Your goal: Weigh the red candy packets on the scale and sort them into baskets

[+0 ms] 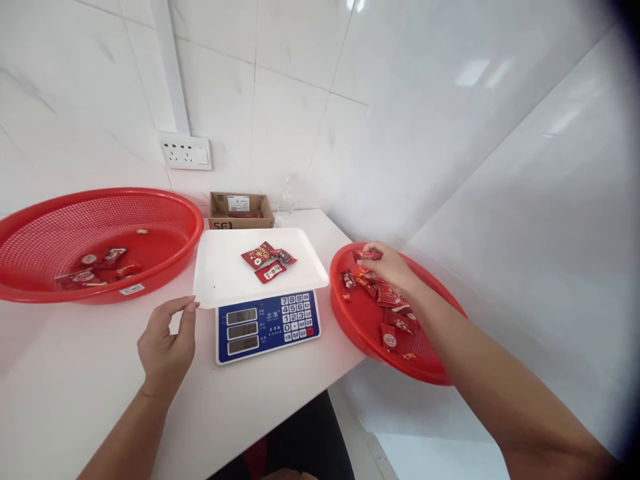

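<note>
My right hand (pixel 390 267) is closed on a small red snack packet (pixel 368 255), above the far rim of the right red basket (pixel 345 320). More red packets (pixel 400 323) lie loose in that basket. My left hand (pixel 167 340) rests by the near left corner of the white scale tray (pixel 225 267). Its thumb and forefinger pinch together at that corner; whether they grip the tray or something tiny, I cannot tell. Three red packets (pixel 270 260) lie in a small pile on the tray. Below is the scale's blue panel (pixel 270 327), with its number keys and displays.
A larger red mesh basket (pixel 170 200) stands at the left, with several packets in it. Behind the tray are an open cardboard box (pixel 220 224) and a clear plastic bottle (pixel 287 195). The right basket overhangs the edge of the white table (pixel 290 393). Tiled walls close off the back and right.
</note>
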A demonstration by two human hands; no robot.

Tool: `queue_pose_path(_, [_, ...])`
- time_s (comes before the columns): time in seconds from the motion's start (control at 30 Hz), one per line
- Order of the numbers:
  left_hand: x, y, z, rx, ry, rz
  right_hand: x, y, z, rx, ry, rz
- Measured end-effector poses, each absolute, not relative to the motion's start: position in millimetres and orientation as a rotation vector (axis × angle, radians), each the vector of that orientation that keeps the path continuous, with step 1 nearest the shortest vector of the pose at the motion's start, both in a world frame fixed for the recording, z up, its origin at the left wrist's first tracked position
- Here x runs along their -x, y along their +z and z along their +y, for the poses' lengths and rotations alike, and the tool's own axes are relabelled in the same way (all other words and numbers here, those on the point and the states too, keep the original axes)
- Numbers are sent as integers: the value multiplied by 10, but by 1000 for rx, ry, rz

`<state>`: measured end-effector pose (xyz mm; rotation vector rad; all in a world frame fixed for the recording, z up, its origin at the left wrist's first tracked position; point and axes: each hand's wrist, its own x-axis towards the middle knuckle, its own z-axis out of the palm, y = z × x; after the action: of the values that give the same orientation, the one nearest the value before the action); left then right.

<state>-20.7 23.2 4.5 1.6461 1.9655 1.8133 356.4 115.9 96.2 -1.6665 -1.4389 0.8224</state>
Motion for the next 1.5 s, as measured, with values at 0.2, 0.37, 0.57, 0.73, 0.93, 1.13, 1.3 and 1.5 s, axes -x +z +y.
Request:
queue_pose_path(0.2, [227,37,232,-1723,1863,1897,-2644,1058,1277,1440,1052,-1674])
queue_pose_path(0.37, [229,46,224,-1717,1861,1890,-2258,907,1395,1407,1076,-1860])
queue_pose_path(0.57, [227,47,216,-1724,1844,1869,-2174,943,1463,1373,1143,-1900])
queue_pose_path(0.73, [238,36,224,-1724,1850,1872,-2259,877,1498,1405,962,-1917])
queue_pose_path(0.93, [237,42,222,-1748,1861,1841,-2340,832,1409,1421,721,-2103])
queue_pose_path(1.13, [238,42,220,-1774,1849,1831,-2305,737,1295,1437,561,-2294])
queue_pose_path(1.3, [241,38,226,-1773,1839,1830,-2345,661,1298,1518,433,-2391])
queue_pose_path(1.5, [236,39,225,-1765,1845,1830,-2388,768,1261,1599,403,-2355])
